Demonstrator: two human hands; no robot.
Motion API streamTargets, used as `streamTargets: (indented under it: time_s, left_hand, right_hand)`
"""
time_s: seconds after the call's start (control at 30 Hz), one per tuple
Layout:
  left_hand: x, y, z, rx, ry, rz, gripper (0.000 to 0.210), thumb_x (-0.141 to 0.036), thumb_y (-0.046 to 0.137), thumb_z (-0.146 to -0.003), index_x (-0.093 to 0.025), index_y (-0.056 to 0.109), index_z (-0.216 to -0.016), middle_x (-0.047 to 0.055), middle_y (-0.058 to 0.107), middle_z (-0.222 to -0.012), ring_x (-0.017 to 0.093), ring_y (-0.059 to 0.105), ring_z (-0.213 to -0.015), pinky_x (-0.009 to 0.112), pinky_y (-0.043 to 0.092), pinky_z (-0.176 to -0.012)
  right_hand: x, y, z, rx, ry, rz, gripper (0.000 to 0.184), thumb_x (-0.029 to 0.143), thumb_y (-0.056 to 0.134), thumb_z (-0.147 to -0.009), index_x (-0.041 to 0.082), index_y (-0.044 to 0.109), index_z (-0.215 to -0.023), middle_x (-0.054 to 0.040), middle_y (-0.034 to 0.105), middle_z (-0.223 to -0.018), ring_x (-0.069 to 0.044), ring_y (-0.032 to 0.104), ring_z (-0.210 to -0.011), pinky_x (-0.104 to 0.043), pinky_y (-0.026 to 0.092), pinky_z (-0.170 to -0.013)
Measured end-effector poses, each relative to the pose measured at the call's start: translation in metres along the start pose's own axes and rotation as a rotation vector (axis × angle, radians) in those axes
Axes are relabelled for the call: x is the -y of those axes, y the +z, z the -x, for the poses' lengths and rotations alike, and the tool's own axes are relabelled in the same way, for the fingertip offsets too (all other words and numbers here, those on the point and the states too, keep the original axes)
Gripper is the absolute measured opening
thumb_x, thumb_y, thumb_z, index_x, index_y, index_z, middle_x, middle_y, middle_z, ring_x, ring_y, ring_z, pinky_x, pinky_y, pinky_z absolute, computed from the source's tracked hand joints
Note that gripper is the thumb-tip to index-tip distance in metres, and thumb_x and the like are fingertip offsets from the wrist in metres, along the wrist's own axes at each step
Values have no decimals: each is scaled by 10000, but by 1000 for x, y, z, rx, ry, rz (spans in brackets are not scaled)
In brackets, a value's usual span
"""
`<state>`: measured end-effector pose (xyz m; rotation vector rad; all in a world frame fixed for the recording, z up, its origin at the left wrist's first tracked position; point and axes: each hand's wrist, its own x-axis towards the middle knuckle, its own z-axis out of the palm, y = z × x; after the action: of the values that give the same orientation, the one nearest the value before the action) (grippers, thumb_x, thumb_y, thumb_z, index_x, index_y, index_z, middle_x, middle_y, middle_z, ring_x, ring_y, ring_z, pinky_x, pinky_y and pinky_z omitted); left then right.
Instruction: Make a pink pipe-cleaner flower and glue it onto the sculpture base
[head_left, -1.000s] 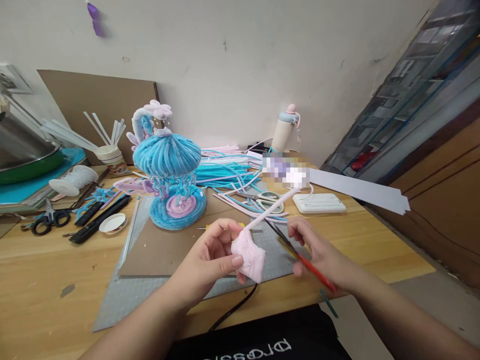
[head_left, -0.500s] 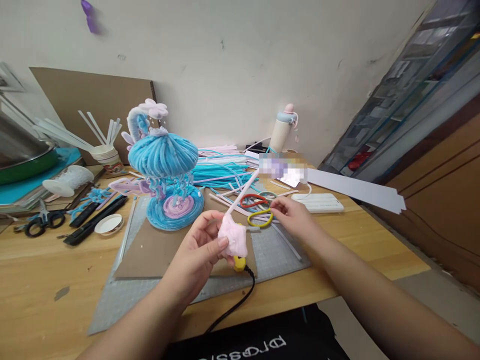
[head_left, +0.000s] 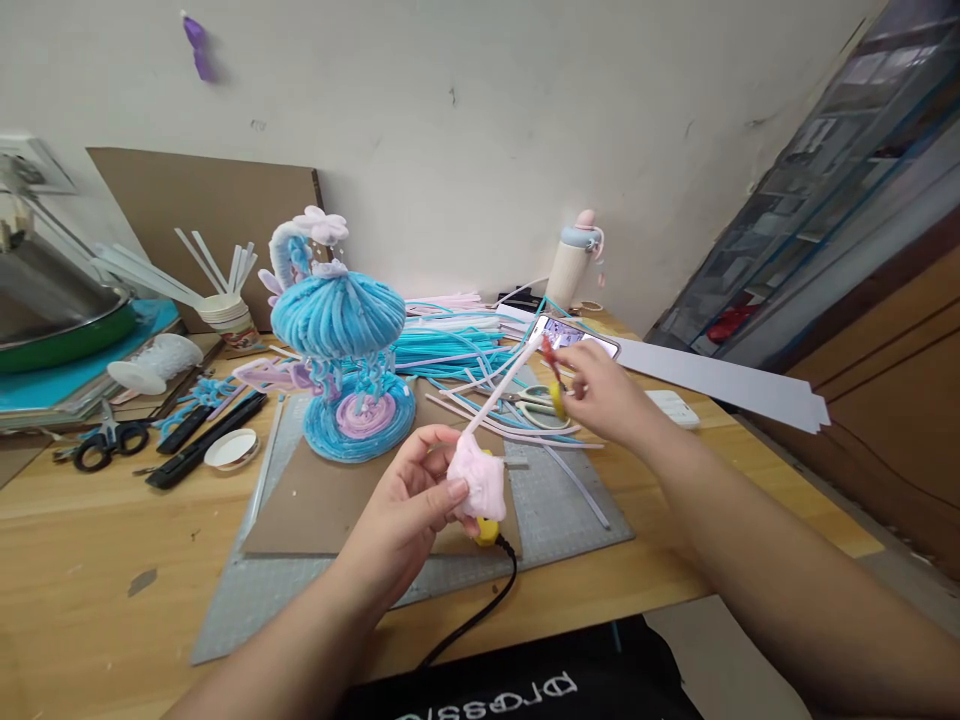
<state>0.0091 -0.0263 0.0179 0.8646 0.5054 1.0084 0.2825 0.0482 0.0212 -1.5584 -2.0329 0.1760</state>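
My left hand [head_left: 420, 500] pinches a fuzzy pale pink pipe-cleaner piece [head_left: 478, 480] between thumb and fingers. A long pink pipe-cleaner end [head_left: 502, 392] sticks out from it, up and to the right. My right hand [head_left: 611, 390] is closed around scissors with red and yellow handles [head_left: 557, 398], held above the table; their blades are hard to make out. Under the pink piece lies a yellow tool [head_left: 488, 532] with a black cord, mostly hidden. Left of my hands stands a blue and pink pipe-cleaner jellyfish [head_left: 337, 315] on a round coiled base [head_left: 319, 440].
Pale-handled scissors [head_left: 546, 408] lie among loose pipe cleaners [head_left: 450, 350]. A phone [head_left: 574, 338], a bottle [head_left: 571, 265] and a white strip [head_left: 720, 378] are behind. Black-handled scissors [head_left: 112, 440], a black cutter [head_left: 206, 440] and a paper cup [head_left: 227, 320] sit left. Cardboard covers the cutting mat [head_left: 247, 605].
My right hand has lifted the red and yellow scissors off the table, up toward the phone. The left hand still holds the pink piece; the view has shifted slightly.
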Motion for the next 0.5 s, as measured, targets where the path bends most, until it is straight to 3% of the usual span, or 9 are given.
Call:
streamTargets:
  time_s: [0.07,0.13,0.27,0.33,0.4,0.5]
  left_hand:
    - [0,1,0,4,-5,-2,313,-198,736,-772,-217,561,-1030,5,653,-852,127,645,-687,207,548,-553]
    - [1,1,0,7,-3,-11,312,-200,734,-775,-217,556,-1031,7,650,-855,132,646,-693,212,548,-553]
    - [4,0,-1,50,28,-57,301,-202,734,-787,-218,560,-1032,14,656,-881,132,643,-712,207,546,-558]
    - [6,-1,-1,80,54,-89,296,-192,739,-786,-217,568,-1025,16,653,-895,129,636,-722,203,545,-564]
    - [8,-2,0,94,69,-129,291,-185,739,-789,-218,573,-1025,17,643,-904,126,627,-733,205,548,-578]
    - [10,-1,2,84,72,-198,284,-187,738,-794,-215,576,-1025,26,625,-924,126,616,-755,209,548,-605]
  right_hand:
    - [-7,-14,8,-109,147,-200,432,262,623,-803,241,530,-1224,-30,640,-872,-179,587,-641,-308,458,-594]
    - [-10,-26,21,-183,215,-483,439,315,638,-827,292,479,-1235,33,621,-700,-170,583,-583,-295,460,-571]
    - [-6,-45,55,-465,94,-901,337,269,670,-821,399,501,-1081,52,701,-870,-207,685,-829,-328,514,-655]
    - [-2,-53,73,-445,108,-1021,232,265,625,-843,417,550,-1001,47,709,-993,-233,666,-1037,-420,517,-832]
    - [-1,-59,89,-354,219,-1090,75,393,551,-881,414,584,-945,28,674,-1161,-259,573,-1227,-474,482,-929]
    - [-6,-64,106,-297,309,-1145,205,546,461,-870,408,600,-932,-7,630,-1237,-307,499,-1310,-533,439,-1006]
